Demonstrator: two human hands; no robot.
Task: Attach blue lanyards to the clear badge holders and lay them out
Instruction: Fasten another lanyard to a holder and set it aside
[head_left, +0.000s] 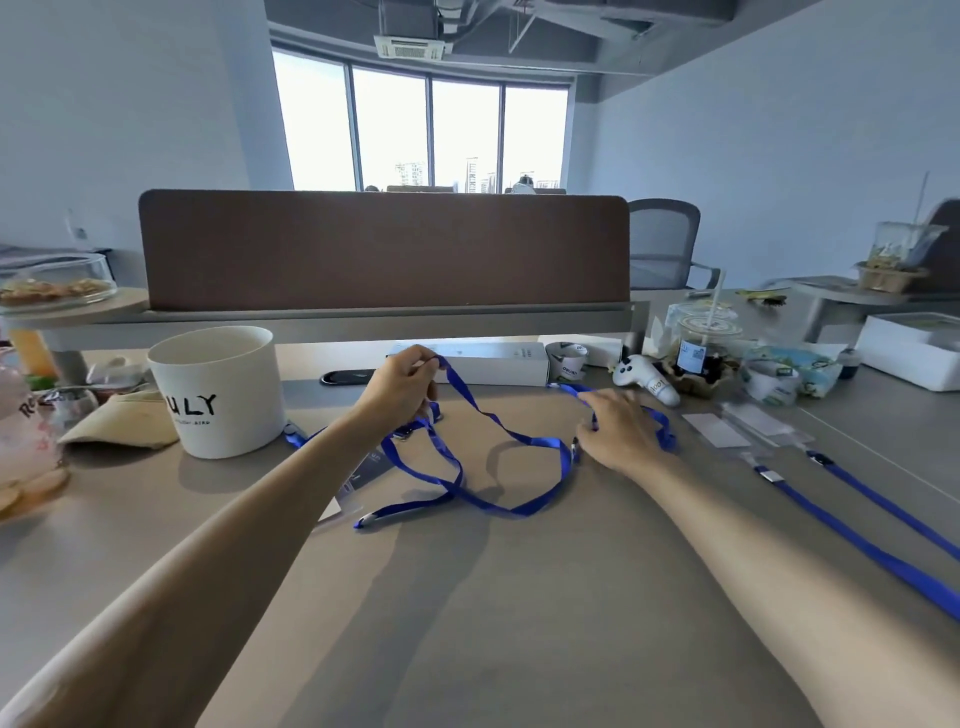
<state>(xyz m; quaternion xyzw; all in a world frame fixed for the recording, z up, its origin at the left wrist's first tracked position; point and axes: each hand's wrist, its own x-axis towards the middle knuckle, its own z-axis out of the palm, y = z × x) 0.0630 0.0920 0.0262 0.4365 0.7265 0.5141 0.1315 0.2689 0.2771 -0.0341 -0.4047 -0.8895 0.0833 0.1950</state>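
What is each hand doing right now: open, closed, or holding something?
Left hand: closed, pinching the blue lanyard raised above the desk.
Right hand: closed on the same lanyard, low over the desk.

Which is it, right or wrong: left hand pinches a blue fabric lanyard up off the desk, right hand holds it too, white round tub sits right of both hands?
One error: in the head view the white round tub sits left of both hands, not right. Rest holds: left hand pinches the blue fabric lanyard, right hand holds it too.
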